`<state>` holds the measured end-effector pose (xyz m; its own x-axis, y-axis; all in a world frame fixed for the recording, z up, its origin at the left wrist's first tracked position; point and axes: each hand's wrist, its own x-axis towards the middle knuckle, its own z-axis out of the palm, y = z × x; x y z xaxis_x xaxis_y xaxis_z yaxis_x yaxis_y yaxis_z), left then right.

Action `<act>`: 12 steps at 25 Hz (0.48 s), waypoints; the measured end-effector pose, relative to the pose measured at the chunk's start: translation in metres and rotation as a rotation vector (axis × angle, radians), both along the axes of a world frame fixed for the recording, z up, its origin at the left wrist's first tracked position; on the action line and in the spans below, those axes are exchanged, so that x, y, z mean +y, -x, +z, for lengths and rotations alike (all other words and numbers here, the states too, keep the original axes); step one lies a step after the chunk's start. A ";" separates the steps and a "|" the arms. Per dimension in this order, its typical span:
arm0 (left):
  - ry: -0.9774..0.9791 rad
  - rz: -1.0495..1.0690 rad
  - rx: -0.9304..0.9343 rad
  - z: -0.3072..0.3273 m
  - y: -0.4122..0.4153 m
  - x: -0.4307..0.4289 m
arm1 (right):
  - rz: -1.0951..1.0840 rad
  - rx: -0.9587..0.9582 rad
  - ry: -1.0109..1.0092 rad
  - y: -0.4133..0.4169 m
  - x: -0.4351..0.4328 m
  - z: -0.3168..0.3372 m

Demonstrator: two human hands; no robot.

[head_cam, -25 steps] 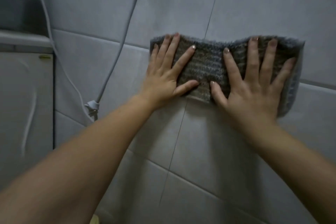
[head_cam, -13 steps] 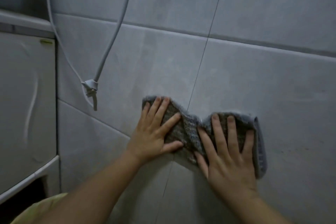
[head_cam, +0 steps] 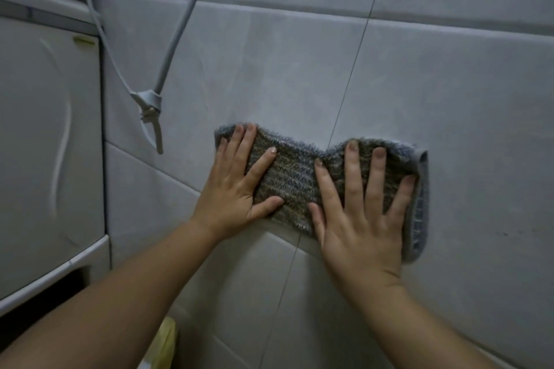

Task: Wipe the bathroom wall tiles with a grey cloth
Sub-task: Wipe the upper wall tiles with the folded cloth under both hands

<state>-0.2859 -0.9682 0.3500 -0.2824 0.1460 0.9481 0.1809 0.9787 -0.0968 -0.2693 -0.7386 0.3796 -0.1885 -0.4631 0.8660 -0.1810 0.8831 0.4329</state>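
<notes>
My left hand (head_cam: 236,192) and right hand (head_cam: 359,219) press the grey cloth (head_cam: 292,180) against the wall tiles (head_cam: 449,105). All fingers spread flat.

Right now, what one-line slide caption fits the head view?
Left hand and right hand press a cloth flat on the tiles, right of a hanging cord.

home bathroom, large grey wall tiles (head_cam: 449,93), hanging hose (head_cam: 180,36), white plastic cabinet (head_cam: 45,144)
</notes>
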 end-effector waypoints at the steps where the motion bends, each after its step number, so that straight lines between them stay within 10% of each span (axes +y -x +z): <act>1: -0.001 -0.003 -0.011 -0.013 -0.001 -0.001 | 0.008 -0.004 -0.015 -0.001 -0.002 -0.011; 12: -0.134 0.035 -0.049 -0.072 -0.014 0.064 | 0.110 0.001 -0.130 -0.007 0.048 -0.060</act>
<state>-0.2720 -0.9042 0.2777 -0.3319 0.0087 0.9433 0.1477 0.9881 0.0429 -0.2623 -0.6906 0.3196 -0.1297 -0.5894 0.7973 -0.2729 0.7943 0.5428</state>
